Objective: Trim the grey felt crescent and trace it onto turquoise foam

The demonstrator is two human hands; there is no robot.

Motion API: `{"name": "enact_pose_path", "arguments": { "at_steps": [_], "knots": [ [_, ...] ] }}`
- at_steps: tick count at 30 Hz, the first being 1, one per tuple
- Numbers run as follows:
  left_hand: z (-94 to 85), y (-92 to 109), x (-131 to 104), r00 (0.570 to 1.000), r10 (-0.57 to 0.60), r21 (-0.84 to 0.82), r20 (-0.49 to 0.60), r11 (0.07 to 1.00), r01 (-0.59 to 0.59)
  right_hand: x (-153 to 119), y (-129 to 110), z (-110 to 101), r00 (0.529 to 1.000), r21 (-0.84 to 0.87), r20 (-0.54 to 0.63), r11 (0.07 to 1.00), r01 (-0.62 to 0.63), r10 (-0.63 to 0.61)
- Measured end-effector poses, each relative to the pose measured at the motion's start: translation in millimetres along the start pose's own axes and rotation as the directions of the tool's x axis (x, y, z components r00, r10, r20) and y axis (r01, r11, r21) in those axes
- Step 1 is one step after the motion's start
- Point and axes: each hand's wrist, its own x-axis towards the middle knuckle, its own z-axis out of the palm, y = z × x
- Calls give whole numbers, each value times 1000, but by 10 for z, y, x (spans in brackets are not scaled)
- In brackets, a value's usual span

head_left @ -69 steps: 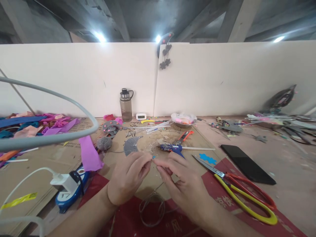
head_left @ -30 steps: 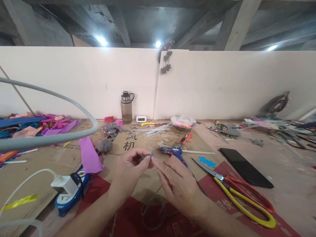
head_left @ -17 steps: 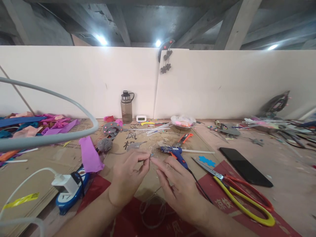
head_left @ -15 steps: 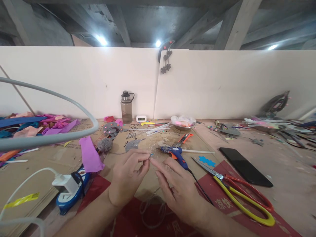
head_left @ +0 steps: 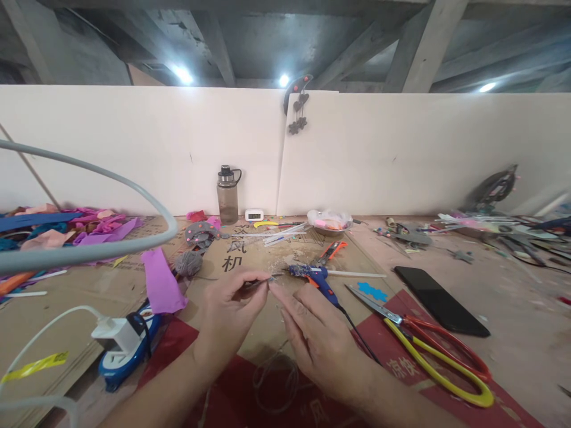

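- Grey piece (head_left: pixel 253 284), thin and mostly hidden, sits at centre frame, pinched between the left hand's (head_left: pixel 225 306) thumb and fingers; it could bend or slip, being held by so little.
- Right hand (head_left: pixel 319 336) has its fingers drawn together, fingertips meeting the left's; whether it grips anything, I cannot tell.
- Glue gun (head_left: pixel 319 278) lies just beyond the fingertips; a hot nozzle could burn them, though its heat doesn't show.
- Its black cord (head_left: pixel 357 330) runs down by the right forearm and could snag.
- Scissors (head_left: pixel 399 320), right of centre, could nick a straying hand.
- Bowl (head_left: pixel 331 229), upper centre, holds clear plastic and pink and orange bits.
- Bottle (head_left: pixel 228 202), left of it, is capped; contents unclear.
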Motion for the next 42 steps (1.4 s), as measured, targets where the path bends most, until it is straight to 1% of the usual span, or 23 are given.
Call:
{"name": "enact_pose_path", "arguments": {
  "at_steps": [4, 11, 14, 17, 20, 23, 25, 28, 32, 35, 38, 40, 42],
  "knots": [
    [12, -1, 15, 994, -105, -64, 22, 992, 107, 4, 8, -1, 999, -50, 29, 999, 19, -18],
    [5, -13, -16, 976, -212, -78, 38, 974, 215, 12, -6, -3, 1000, -56, 18, 998, 13, -12],
    [-15, 21, 3, 960, -273, -138, 65, 950, 280, 5, -2, 4, 1000, -81, 24, 997, 16, -14],
    [-23, 43, 35, 922, -359, -254, 142, 887, 385, -6, 12, 15, 999, -98, 30, 995, 26, -23],
    [-10, 15, 54, 872, -448, -368, 200, 790, 490, -11, 29, 21, 999, -115, 24, 993, 40, -38],
    [17, -51, 47, 832, -490, -471, 259, 688, 552, -8, 37, 17, 999, -116, 29, 992, 45, -42],
    [35, -91, 34, 811, -505, -517, 297, 629, 581, -2, 34, 13, 999, -77, 33, 996, 34, -31],
    [55, -110, 23, 782, -526, -554, 333, 562, 614, 22, 18, 6, 999, 6, 6, 999, -31, 31],
    [59, -63, 53, 763, -541, -569, 354, 523, 635, 94, -4, -26, 988, 121, -70, 984, -132, 141],
    [54, -16, 85, 741, -559, -584, 373, 479, 655, 152, -7, -61, 962, 236, -77, 942, -239, 263],
    [53, 7, 100, 717, -569, -587, 403, 441, 679, 195, 7, -78, 903, 339, -23, 853, -397, 430],
    [54, 3, 95, 709, -557, -585, 431, 426, 690, 221, 27, -75, 843, 426, 35, 755, -498, 536],
    [54, -15, 83, 702, -530, -570, 475, 422, 705, 248, 53, -67, 777, 532, 126, 619, -578, 617]
  ]
}}
